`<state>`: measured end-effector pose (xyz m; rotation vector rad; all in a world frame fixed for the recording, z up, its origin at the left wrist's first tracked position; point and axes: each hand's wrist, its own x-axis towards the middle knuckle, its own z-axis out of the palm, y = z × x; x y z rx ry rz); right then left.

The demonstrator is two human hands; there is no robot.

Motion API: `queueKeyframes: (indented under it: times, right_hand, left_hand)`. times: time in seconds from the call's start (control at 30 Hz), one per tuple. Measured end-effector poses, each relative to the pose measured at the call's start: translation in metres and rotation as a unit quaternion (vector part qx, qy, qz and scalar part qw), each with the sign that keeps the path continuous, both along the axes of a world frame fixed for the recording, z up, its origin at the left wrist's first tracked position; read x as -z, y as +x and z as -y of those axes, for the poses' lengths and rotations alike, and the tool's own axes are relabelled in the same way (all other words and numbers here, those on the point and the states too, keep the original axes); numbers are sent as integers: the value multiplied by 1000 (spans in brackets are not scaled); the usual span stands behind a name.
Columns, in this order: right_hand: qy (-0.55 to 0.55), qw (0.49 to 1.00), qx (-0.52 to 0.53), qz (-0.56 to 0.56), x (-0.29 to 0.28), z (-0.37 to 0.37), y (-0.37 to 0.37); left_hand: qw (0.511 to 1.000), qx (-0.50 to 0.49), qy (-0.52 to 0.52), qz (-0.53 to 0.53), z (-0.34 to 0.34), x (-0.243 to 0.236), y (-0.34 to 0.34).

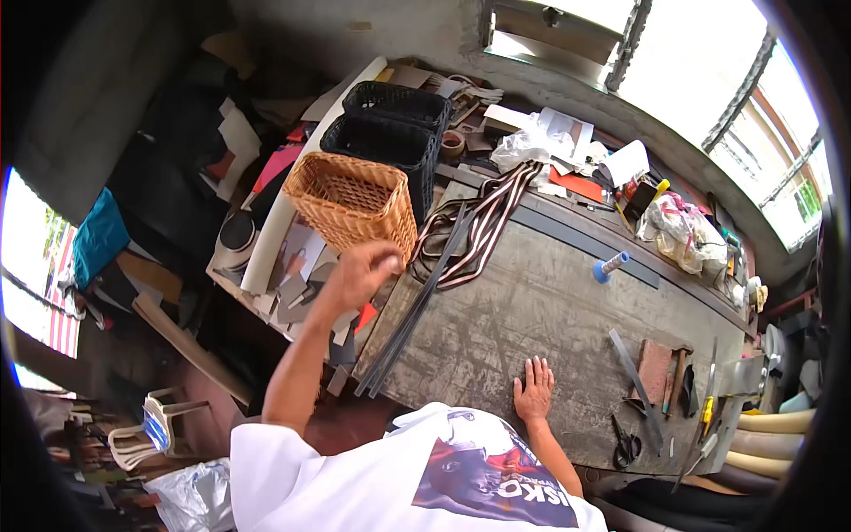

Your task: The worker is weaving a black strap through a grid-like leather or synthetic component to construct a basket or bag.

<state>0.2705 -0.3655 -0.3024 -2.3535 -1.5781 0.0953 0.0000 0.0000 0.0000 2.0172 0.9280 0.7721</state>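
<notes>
A tan wicker basket (355,213) stands at the table's left end, in front of two black woven baskets (377,142) of similar shape. My left hand (362,275) is at the tan basket's lower front corner, its fingers curled in. Whether it touches the basket, or holds anything, I cannot make out. My right hand (534,392) lies palm down on the worn table (470,346), fingers stretched out, holding nothing. Brown-and-white striped straps (483,235) are heaped beside the baskets. Long thin dark strips (412,306) run from them to the table's near edge.
A blue spool (610,266) stands on the table. Scissors (627,442), a metal ruler (634,381), a reddish slab (657,371) and a hammer (678,377) lie at the right. Plastic bags (683,232) and papers crowd the back edge. A white chair (160,426) stands lower left.
</notes>
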Motion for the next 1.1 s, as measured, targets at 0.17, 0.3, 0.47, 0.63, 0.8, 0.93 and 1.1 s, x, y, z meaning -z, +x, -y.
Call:
queueKeyframes:
  times: [0.17,0.3,0.47,0.63,0.8,0.93,1.1]
  right_hand:
    - [-20,1000,-2,-10,-9,-5,0]
    - [-34,999,6,-14,-12,-8,1]
    - [-31,999,14,-19,-13,-10,10]
    - [-9,999,13,-28,-12,-12,11]
    - [-2,999,22,-34,-14,-11,9]
    - [-9,999,17,-39,-15,-10,9]
    - [25,999,21,-29,-15,-5,7]
  left_hand:
    - [966,9,258,-5,-146,-19,108]
    - [871,-128,359,-311,-233,-3,203]
    - [855,-116,142,-485,-284,24,246]
    - [841,-143,217,-474,-318,22,234]
    - [850,-190,274,-408,-351,-75,200]
    - [880,-160,348,-280,-311,-175,174]
    - [974,96,206,1,-173,-237,134]
